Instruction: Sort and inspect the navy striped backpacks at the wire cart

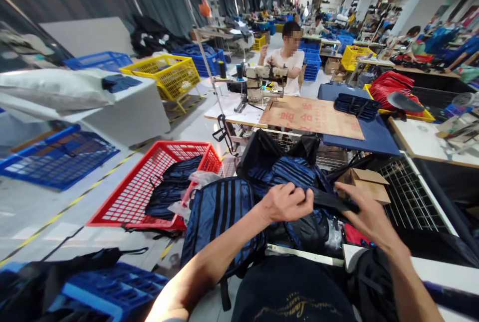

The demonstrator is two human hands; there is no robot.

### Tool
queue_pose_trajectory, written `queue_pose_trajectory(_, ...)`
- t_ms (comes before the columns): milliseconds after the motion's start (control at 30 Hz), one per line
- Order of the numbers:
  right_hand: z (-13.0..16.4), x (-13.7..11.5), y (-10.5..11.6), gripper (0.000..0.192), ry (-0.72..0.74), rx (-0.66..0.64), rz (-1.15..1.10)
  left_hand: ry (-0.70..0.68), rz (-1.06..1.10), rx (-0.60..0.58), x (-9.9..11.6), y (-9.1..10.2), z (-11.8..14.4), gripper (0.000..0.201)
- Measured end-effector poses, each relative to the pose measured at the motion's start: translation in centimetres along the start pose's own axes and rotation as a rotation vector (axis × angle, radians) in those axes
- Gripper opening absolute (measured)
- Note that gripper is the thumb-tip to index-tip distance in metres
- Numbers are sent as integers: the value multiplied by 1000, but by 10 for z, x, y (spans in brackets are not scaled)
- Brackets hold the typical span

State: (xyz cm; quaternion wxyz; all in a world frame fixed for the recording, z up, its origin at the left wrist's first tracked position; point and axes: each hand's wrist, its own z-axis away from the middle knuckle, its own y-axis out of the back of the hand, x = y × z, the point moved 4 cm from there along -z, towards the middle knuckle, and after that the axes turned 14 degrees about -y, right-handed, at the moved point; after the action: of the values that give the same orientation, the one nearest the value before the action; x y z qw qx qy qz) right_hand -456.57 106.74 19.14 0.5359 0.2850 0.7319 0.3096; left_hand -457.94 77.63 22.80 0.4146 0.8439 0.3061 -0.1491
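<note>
Left hand (286,203): grip closed, pinching the near end of a black strap (329,202) against the striped bag (292,172) just beyond the person's lap.
Right hand (368,215): grip narrow, fingers laid along the strap's far end, thumb under it as far as can be told.
Strap: runs flat between both hands, touching the bag's top.
Doing it well: in my judgement, keep the strap taut and untwisted, both hands level, the bag fabric smoothed beneath before moving on.
Second bag (220,212): hangs left of the left forearm.
Red basket (149,187): on the floor, left, holding more bags.
Worktop (310,117): farther off, carrying cardboard and a sewing machine (262,80), a person seated behind.
</note>
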Motion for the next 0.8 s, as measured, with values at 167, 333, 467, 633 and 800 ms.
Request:
queue_pose_trajectory(167, -15, -46, -37, 75, 117, 76, -91, 439, 495, -142, -8, -8, -9, 10)
queue_pose_trajectory(333, -23, -3, -8, 44, -131, 217, -151, 946, 1443, -286, -14, 8, 35, 35)
queue_pose_trajectory(467, -33, 17, 11, 35, -178, 290, -153, 1070, 1822, -209, 8, 16, 54, 38)
queue_pose_trajectory(633, -38, 3, 1, 36, -151, 212, -173, 1151, 976, -137, -23, -11, 80, 10)
queue_pose_trajectory(800, -34, -21, 4, 41, -155, 239, -257, 988, 210, -103, -73, -23, 83, 33)
